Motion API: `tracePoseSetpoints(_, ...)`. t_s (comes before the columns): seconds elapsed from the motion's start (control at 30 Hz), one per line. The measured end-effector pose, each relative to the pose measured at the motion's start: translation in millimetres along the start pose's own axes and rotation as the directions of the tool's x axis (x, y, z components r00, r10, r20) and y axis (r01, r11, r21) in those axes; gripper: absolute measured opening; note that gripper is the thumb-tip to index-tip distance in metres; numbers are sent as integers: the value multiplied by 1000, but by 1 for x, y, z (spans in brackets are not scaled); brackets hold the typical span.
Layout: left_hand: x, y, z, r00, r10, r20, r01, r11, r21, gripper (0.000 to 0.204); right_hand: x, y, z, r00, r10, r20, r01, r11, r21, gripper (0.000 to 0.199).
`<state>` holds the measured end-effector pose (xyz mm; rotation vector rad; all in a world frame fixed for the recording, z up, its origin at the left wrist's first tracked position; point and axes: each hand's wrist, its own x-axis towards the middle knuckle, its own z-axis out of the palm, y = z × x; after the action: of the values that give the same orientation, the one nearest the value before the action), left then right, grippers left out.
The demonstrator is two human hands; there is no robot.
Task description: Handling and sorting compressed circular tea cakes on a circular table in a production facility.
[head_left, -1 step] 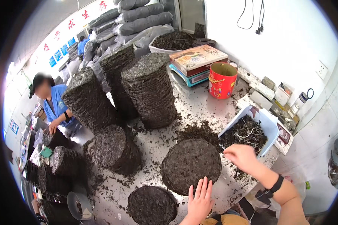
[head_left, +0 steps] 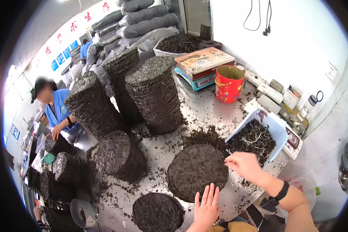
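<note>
A round, dark disc of what looks like dried seaweed lies flat on the metal table in front of me. My left hand rests on its near edge with the fingers stretched out flat. At the disc's right rim is my right hand, its fingertips pinched together; whatever they hold, if anything, is too small to make out. A smaller dark disc lies to the near left. Just beyond my right hand stands a light blue plastic bin with dark flakes and pale, stringy bits inside.
Tall stacks of discs and a shorter stack stand to the left. Loose flakes litter the metal table. Farther back are a red bucket and a tin box on a scale. A person in blue works at far left.
My right hand has moved slightly left, from beside the blue bin to the disc's right rim. My left hand stays flat on the disc.
</note>
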<state>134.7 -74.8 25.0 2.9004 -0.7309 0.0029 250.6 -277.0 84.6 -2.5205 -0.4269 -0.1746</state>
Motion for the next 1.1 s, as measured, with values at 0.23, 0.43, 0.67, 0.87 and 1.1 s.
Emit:
tracePoseSetpoints(0.23, 6, 6, -7, 997, 12, -79, -25, 986, -164, 68, 19, -11, 51, 971, -238, -27, 226, 947, -228, 7)
tracePoseSetpoints(0.43, 1, -3, -7, 1000, -17, -3, 16, 998, -59, 85, 9, 27, -11, 996, 56, -62, -67, 980, -187, 5)
tracePoseSetpoints(0.67, 0, 3, -14, 994, -14, -105, -10, 973, -229, 61, 1, -1, -1, 999, 34, -42, -36, 998, -59, 11)
tracePoseSetpoints(0.87, 4, 2, -5, 1000, 0, 5, 0, 999, -43, 86, 7, -11, 55, 995, -76, -65, 77, 997, 18, 10)
tracePoseSetpoints(1.1, 5, -2, -9, 1000, 26, 6, -26, 999, -22, 85, -5, 61, 2, 904, 277, -326, -190, 943, 273, 18)
